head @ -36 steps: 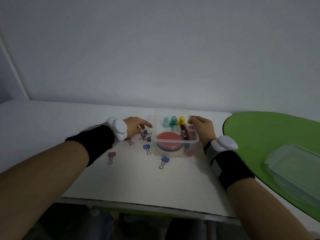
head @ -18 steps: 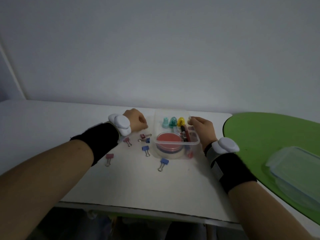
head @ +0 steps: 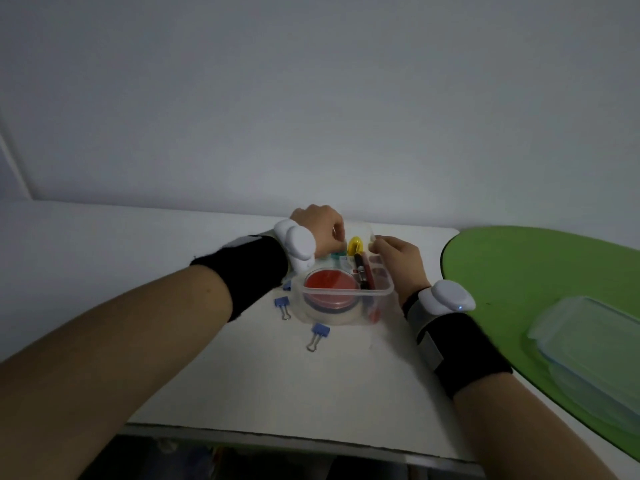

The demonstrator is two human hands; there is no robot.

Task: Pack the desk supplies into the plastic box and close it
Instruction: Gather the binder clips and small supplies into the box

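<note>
Head view: clear plastic box (head: 347,292) on the white table (head: 277,375), holding a red ink pad (head: 330,284), pens (head: 362,271) and a yellow rubber thimble (head: 355,244). Right hand (head: 398,259) pinches its far right rim. Left hand (head: 317,230) is curled over the far left corner, contents can't tell. Blue binder clips (head: 282,303) lie just left of the box. Lid (head: 588,344) is well apart on the green table (head: 519,271).

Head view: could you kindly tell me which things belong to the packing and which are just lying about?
Job: plastic box, clear lid, blue binder clips, red ink pad, pens, yellow fingertip cap.
Just there: green table, white desk.
</note>
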